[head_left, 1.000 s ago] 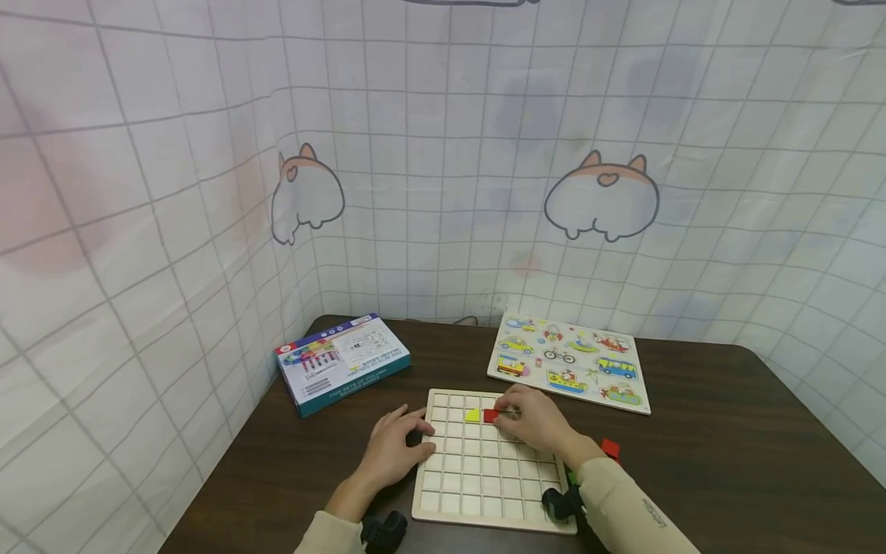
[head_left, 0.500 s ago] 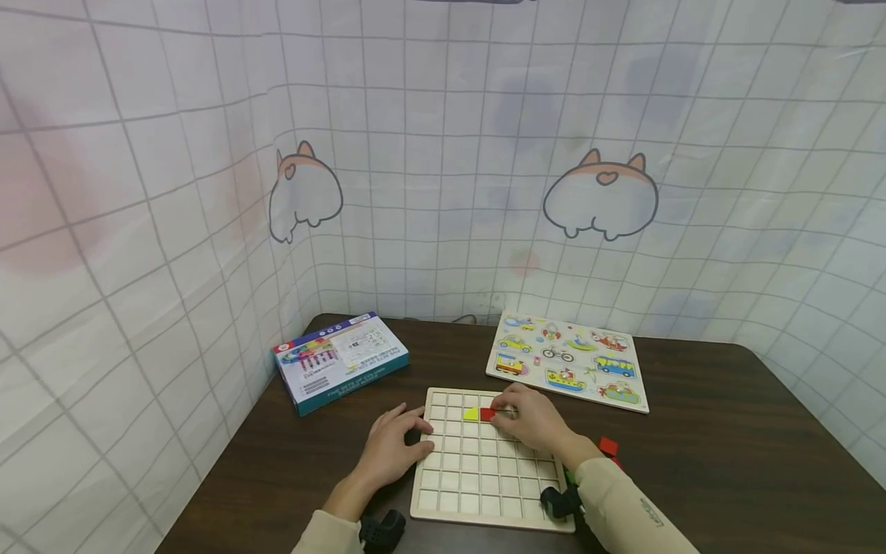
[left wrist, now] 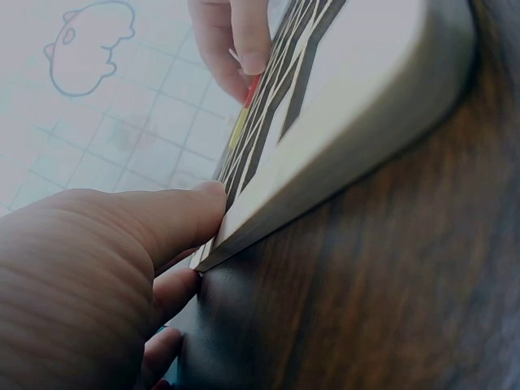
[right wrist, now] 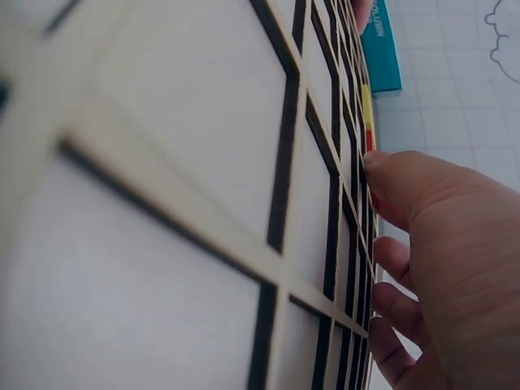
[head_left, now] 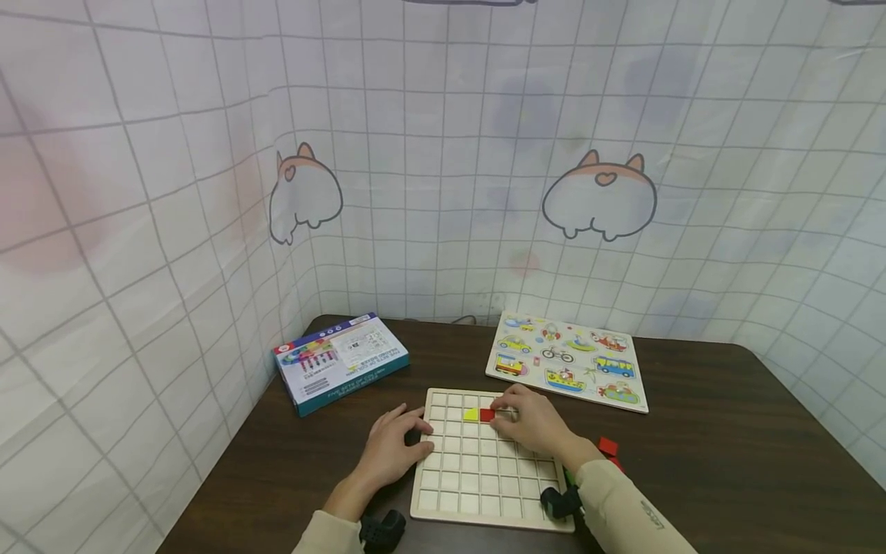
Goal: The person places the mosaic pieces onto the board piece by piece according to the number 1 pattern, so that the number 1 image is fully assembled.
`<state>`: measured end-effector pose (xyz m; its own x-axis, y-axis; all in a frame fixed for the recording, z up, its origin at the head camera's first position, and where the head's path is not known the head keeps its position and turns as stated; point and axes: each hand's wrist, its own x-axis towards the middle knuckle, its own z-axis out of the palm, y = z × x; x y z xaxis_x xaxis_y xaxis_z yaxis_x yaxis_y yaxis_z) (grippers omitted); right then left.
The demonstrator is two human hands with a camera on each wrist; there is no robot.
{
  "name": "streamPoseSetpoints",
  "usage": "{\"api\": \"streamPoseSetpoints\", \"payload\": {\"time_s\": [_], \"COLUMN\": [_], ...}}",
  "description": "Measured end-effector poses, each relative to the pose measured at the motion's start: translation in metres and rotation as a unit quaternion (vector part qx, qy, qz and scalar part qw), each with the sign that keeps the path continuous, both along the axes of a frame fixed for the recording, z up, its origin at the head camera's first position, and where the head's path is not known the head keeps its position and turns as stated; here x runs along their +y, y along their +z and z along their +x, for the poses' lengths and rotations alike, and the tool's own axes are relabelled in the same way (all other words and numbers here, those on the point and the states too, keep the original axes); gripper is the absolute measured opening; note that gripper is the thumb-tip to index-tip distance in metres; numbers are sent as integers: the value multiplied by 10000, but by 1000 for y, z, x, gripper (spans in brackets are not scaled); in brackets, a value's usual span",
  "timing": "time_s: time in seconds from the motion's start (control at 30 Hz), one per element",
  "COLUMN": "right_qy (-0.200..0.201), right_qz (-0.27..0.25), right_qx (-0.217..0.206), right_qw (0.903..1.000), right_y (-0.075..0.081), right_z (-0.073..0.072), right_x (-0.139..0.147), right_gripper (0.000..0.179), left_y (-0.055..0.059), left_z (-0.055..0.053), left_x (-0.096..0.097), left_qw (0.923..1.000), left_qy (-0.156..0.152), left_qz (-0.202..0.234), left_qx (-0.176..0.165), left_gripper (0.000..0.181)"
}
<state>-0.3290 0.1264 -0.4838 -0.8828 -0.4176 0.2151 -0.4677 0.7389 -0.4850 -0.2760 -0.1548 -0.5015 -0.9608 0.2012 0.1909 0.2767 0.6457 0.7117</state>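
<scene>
A pale wooden grid board (head_left: 471,483) lies on the dark table. One yellow piece with a slanted edge (head_left: 471,415) sits in its second row from the far side. Directly right of that is a small red piece (head_left: 487,415), pinched by the thumb and finger of my right hand (head_left: 531,422) at the board surface. In the right wrist view the thumb partly hides the red piece (right wrist: 370,140). My left hand (head_left: 388,450) rests at the board's left edge, its thumb and index fingertips touching the rim. The left wrist view shows the left thumb (left wrist: 175,215) on the rim.
Several loose red pieces (head_left: 607,446) lie right of the board, partly behind the right sleeve, with a bit of green beside them. A flat box (head_left: 342,362) lies at the back left. A vehicle picture puzzle (head_left: 567,362) lies behind the board.
The red piece has shifted slightly left, closer to the yellow piece, with my right hand still on it. My left hand keeps its place at the board's edge.
</scene>
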Motion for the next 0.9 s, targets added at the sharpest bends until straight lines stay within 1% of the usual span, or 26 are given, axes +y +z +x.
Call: {"api": "streamPoseSetpoints", "payload": {"time_s": [0.13, 0.33, 0.43, 0.5, 0.57, 0.63, 0.73, 0.8, 0.9], "right_qy": [29, 188, 75, -135, -373, -534, -650, -713, -881], "right_qz": [17, 34, -50, -197, -360, -525, -687, -824, -1087], "right_qx": [-151, -539, -578, -478, -285, -56, 260, 381, 483], "right_qw": [9999, 9984, 9983, 9986, 9983, 9972, 9952, 9933, 9890], "right_y": [4, 17, 24, 27, 29, 30, 29, 27, 24], "right_z": [2, 10, 17, 23, 28, 33, 37, 39, 43], "right_x": [1, 3, 4, 6, 8, 11, 18, 24, 34], "right_gripper": [25, 41, 42, 39, 33, 25, 15, 20, 37], "left_y": [-2, -2, -1, -2, -2, -2, -2, -2, -2], "left_z": [0, 0, -1, -1, -1, -2, -2, -2, -2], "left_x": [0, 0, -1, -1, -1, 0, 0, 0, 0], "left_qw": [10000, 10000, 10000, 10000, 10000, 10000, 10000, 10000, 9999], "left_qy": [-37, -23, -9, -4, -9, -18, -18, -7, 6], "left_qz": [-17, 8, -23, -45, -63, -54, -52, -54, -86], "left_qx": [-15, 12, 19, 35, 63, 77, 73, 63, 74], "left_gripper": [12, 13, 13, 12, 12, 12, 12, 12, 12]}}
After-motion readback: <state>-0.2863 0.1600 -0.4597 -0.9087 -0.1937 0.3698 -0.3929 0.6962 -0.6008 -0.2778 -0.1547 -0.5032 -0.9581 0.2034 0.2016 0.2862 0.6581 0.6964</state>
